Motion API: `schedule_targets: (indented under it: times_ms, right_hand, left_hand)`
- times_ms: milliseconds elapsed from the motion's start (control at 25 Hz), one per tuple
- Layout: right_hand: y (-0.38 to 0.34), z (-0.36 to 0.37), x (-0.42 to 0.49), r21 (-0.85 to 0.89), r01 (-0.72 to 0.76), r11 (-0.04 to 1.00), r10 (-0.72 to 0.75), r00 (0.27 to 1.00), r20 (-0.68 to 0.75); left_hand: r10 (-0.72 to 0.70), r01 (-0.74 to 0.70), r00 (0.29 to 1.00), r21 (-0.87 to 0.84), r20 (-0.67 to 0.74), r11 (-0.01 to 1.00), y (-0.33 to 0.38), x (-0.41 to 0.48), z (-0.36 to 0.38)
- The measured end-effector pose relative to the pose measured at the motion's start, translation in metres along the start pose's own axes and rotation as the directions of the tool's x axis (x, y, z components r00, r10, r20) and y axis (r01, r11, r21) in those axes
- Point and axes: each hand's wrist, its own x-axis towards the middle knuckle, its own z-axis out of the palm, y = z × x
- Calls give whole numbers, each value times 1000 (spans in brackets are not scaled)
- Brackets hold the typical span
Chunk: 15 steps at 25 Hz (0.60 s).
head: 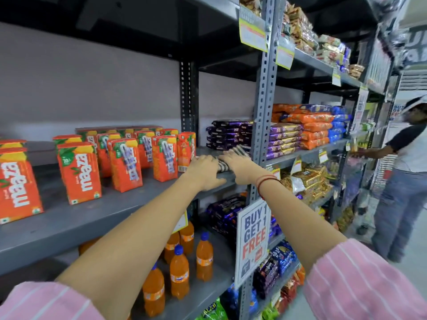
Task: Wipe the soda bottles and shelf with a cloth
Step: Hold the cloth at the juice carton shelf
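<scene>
A pale wall (92, 72) behind grey slotted-steel racking (263, 93) — another person (404, 158) stands down the aisle.

A striped cloth (227, 158) is pressed flat onto the grey shelf (97, 218) by the left hand (204, 173) and the right hand (239, 163), both laid palm down with fingers spread. Orange juice cartons (124, 163) are stood upright just left of the hands. Dark purple packets (227, 137) are stacked just behind the cloth. Orange soda bottles (179, 277) with blue caps are seen on the shelf below. Another person (404, 176) is seen at the racks far right.
</scene>
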Motion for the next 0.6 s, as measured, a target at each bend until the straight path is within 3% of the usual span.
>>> schedule_targets:
  times_ms: [160, 240, 440, 600]
  right_hand:
    - [-7, 20, -11, 55, 1, 998, 10, 979, -203]
    - [-9, 25, -17, 76, -7, 997, 31, 944, -327]
    - [-27, 29, -35, 99, -77, 992, 123, 747, -653]
    - [-49, 55, -76, 261, 98, 960, 127, 680, -722]
  left_hand:
    - [7, -14, 998, -110, -64, 994, 3, -10, -6]
    - [-3, -6, 993, -81, -117, 997, 8, -18, -9]
    - [93, -61, 962, 133, -255, 989, 37, -48, -16]
    - [225, -188, 958, 200, -177, 961, 45, -86, -19]
